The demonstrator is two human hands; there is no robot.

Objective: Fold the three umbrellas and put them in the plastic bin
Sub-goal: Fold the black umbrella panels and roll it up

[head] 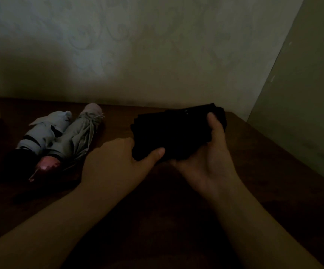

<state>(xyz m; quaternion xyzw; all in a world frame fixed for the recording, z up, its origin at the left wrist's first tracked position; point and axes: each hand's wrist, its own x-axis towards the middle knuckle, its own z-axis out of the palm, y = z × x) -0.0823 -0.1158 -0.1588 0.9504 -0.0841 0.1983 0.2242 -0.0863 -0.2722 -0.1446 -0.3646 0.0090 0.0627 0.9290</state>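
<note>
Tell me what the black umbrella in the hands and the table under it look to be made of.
Black umbrella: seems matte woven fabric, bunched in soft layered folds with no shine; the dim light hides detail. Table: looks like dark reddish-brown wood or wood veneer, smooth with a dull finish; grain cannot be made out.

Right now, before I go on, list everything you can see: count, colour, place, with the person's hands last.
Black folded umbrella: one, black, held above the table, right of centre.
Light grey folded umbrella with black bands: one, lying at left on the table.
Beige-grey folded umbrella with pink handle: one, lying beside and touching the grey one.
Brown wooden table: one, dark brown, fills the lower view.
Patterned wall: pale, behind the table.
Plastic bin: not clearly visible.
Left hand: gripping the black umbrella's near end.
Right hand: cupping its right side.
</note>
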